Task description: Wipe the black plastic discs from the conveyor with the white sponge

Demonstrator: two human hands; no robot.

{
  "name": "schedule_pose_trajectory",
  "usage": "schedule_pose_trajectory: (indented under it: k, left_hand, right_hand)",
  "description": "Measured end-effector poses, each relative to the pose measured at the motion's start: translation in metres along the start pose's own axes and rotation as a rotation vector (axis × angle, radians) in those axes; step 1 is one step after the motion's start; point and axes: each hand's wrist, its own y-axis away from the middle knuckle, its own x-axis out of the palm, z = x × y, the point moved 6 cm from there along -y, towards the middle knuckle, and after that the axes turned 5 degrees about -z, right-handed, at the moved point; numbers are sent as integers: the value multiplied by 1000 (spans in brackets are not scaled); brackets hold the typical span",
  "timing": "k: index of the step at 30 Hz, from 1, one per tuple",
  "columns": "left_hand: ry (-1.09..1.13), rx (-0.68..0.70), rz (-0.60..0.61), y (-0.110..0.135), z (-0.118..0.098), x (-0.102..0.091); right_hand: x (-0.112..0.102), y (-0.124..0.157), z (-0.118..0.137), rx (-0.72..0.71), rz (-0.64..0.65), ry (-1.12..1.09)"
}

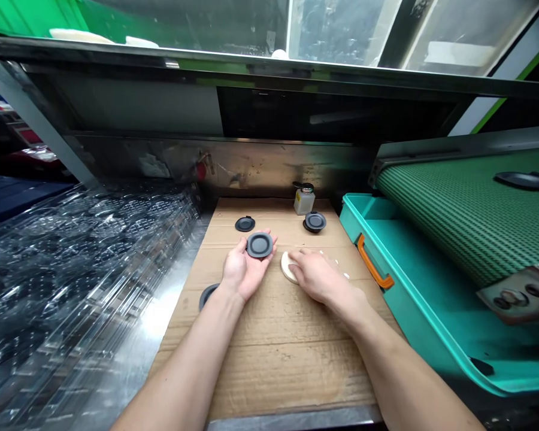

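My left hand (pixel 245 272) is palm up above the cardboard, its thumb and fingers around the edge of a round dark grey plastic lid (pixel 259 244) with a recessed centre. My right hand (pixel 317 272) is palm down, fingers bent onto a round white pad (pixel 287 267) lying on the cardboard; part of the pad is hidden beneath them. A few small white bits (pixel 346 276) lie just past that hand. More dark lids lie around: one at the back left (pixel 245 224), a small stack at the back right (pixel 315 221), and one partly behind my left forearm (pixel 207 295).
The cardboard sheet (pixel 287 371) covers the bench. A small bottle (pixel 304 199) stands at its back. Clear plastic trays (pixel 94 263) are stacked at left. At right, a teal bin (pixel 413 311) with an orange handle sits beneath a green mesh conveyor (pixel 467 203) carrying another dark lid (pixel 523 180).
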Motion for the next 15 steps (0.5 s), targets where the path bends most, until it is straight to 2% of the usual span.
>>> schedule_pose_trajectory:
  k: [4, 5, 9, 10, 13, 15]
  left_hand:
    - [58, -21, 9, 0, -6, 1]
    - [67, -22, 5, 0, -6, 1]
    - [24, 5, -9, 0, -1, 0]
    - [-6, 0, 11, 0, 3, 2]
    - [-75, -44, 117, 4, 16, 10]
    - [-73, -65, 165, 5, 20, 13]
  right_hand:
    - [-4, 5, 12, -155, -4, -94]
    - [-6, 5, 13, -162, -46, -124]
    - [-22, 3, 21, -116, -434, -312]
    - [-22, 3, 27, -136, -488, -345]
    - [-12, -3, 41, -221, -475, -328]
    - [-9, -10, 33, -171, -510, -286]
